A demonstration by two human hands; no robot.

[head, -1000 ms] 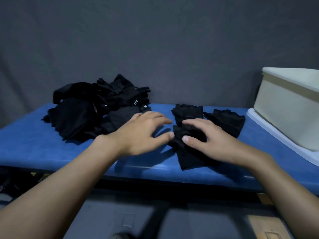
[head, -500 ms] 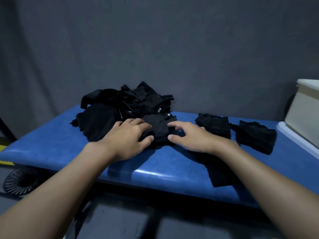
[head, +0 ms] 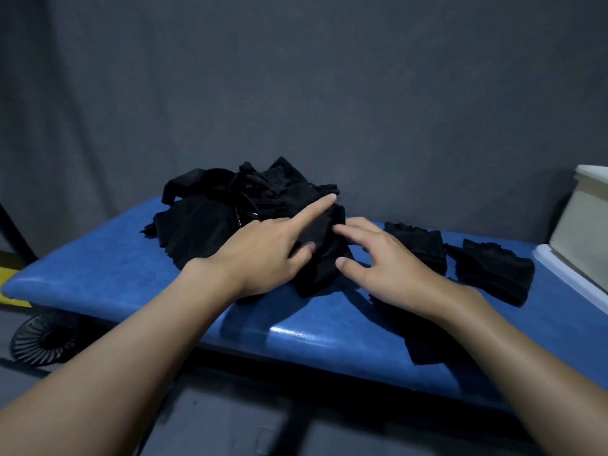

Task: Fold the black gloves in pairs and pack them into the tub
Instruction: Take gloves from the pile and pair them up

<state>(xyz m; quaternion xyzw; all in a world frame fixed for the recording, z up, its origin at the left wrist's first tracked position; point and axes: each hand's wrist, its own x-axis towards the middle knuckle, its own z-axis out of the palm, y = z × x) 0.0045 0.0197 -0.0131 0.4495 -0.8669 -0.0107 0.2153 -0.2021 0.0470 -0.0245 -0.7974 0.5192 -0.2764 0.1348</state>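
Note:
A heap of loose black gloves (head: 210,218) lies at the back left of the blue padded bench (head: 131,274). My left hand (head: 263,255) reaches into the heap's right side and pinches one black glove (head: 317,230) between its straight forefinger and thumb. My right hand (head: 388,264) is beside it with fingers spread, the fingertips touching the same glove. Two folded black bundles (head: 418,245) (head: 493,274) rest further right. Another flat black glove (head: 424,350) lies partly under my right forearm. The cream tub (head: 585,218) shows at the right edge.
The tub stands on a white lid or tray (head: 556,268) at the bench's right end. A dark round fan (head: 42,337) sits on the floor below the bench's left end. A grey cloth backdrop hangs close behind the bench.
The view has swung left, pushing the tub to the edge. Both hands left the flat glove near the front and moved to the heap. My left hand has taken hold of a glove there.

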